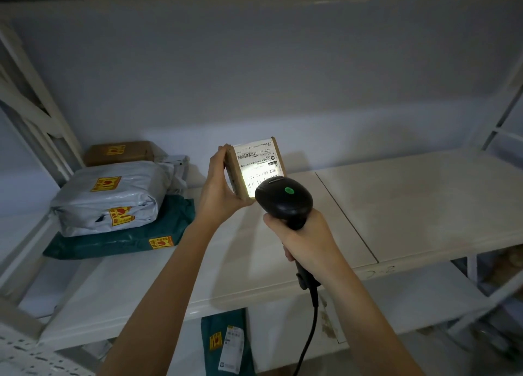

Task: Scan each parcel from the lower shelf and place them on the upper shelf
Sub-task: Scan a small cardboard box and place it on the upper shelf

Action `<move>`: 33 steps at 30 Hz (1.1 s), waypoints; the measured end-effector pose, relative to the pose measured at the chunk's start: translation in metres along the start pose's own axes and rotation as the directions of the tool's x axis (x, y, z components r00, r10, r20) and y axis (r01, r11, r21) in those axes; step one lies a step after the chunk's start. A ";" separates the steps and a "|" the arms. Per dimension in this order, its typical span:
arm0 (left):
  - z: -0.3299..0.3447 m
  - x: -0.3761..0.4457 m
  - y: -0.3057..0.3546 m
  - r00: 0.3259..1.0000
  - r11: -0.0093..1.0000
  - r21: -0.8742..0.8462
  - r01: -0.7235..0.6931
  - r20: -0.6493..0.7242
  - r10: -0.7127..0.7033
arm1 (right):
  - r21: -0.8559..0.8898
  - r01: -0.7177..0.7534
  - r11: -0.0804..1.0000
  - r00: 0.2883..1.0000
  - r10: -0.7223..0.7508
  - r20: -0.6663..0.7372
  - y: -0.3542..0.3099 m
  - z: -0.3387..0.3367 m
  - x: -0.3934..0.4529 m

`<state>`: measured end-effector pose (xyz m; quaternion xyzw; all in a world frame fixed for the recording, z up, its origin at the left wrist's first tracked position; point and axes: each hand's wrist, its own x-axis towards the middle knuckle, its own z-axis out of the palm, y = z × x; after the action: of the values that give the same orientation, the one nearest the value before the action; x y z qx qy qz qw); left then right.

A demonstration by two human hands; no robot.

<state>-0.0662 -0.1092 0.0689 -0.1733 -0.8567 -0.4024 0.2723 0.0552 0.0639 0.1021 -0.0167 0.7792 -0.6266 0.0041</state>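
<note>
Right now I am holding 1 small cardboard parcel (254,169) upright in my left hand (219,189), above the middle of the upper shelf (424,200) and not touching it. My fingers are wrapping its back and left edge, my thumb is bracing its bottom corner, and its white shipping label (259,166) is facing me. My right hand (305,238) is curling tightly around the handle of 1 black barcode scanner (284,199), whose head is sitting just beside the parcel's lower right corner and throwing bright light over the label. A green light is glowing on top of the scanner, and its black cable (310,330) is hanging down past the shelf's front edge.

On the upper shelf I am counting 3 parcels already stacked at the far left: 1 dark green bag (121,237) at the bottom, 1 grey bag (113,194) lying on it, and 1 brown box (119,152) behind them against the back wall. Each is showing yellow stickers. From that stack rightward, the shelf surface is lying bare to the right upright, with 1 seam running across it. Below the front edge, 1 more green parcel (226,344) is showing on the lower shelf (283,333), partly hidden by the upper board.
</note>
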 end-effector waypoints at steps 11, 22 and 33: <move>-0.003 -0.002 0.000 1.000 0.999 -0.034 -0.003 0.023 0.003 | -0.028 0.012 1.000 1.000 -0.012 0.008 0.004 0.004 0.003; -0.027 -0.009 0.009 0.996 0.990 -0.120 0.078 -0.041 -0.083 | 0.137 -0.109 0.985 0.994 0.111 -0.011 0.005 -0.010 0.031; -0.063 -0.024 -0.009 0.938 0.928 -0.154 0.338 -0.023 -0.346 | 0.104 -0.285 0.953 0.958 0.281 0.049 0.064 0.035 0.143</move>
<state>-0.0312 -0.1659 0.0816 -0.0311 -0.8346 -0.5102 0.2055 -0.0881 0.0393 0.0338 0.0848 0.7377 -0.6611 0.1077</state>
